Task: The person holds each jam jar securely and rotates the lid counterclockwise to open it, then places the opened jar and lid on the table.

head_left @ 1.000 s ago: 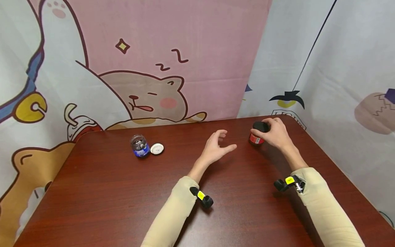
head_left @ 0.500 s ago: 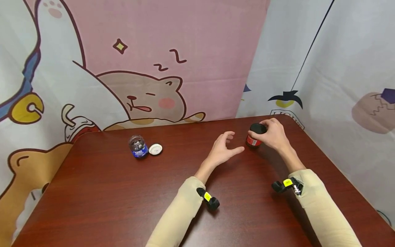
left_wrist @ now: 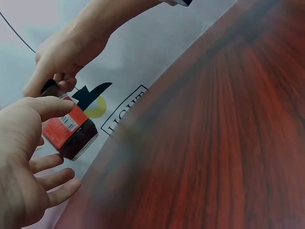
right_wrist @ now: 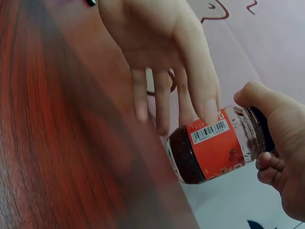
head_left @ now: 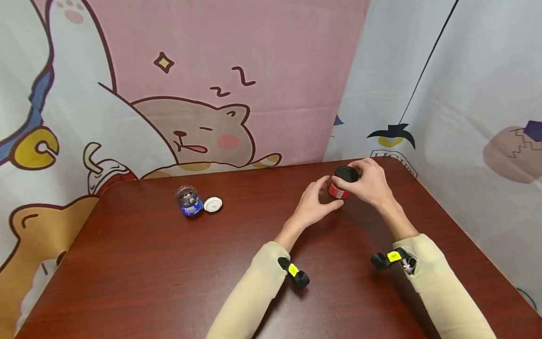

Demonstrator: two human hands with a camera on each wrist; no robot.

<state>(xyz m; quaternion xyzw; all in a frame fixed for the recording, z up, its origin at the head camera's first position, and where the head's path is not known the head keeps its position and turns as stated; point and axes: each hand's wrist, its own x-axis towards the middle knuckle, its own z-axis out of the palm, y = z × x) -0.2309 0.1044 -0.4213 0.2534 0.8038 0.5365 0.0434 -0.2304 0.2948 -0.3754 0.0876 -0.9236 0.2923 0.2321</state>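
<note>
Red-labelled jam jar (head_left: 338, 190) is tilting above the table (head_left: 169, 263). Right hand (head_left: 367, 182) is pinching its black lid (head_left: 346, 173). Left hand (head_left: 315, 203) is touching the label, fingers relaxed.

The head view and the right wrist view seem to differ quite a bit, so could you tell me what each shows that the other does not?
Only the head view shows the blue-labelled jar standing open with its white lid beside it on the table, plus both sleeves. Only the right wrist view shows the barcode on the red label. Both show the right hand gripping the red-labelled jar by its black lid, lifted and tilted, and the left hand touching its side.
</note>
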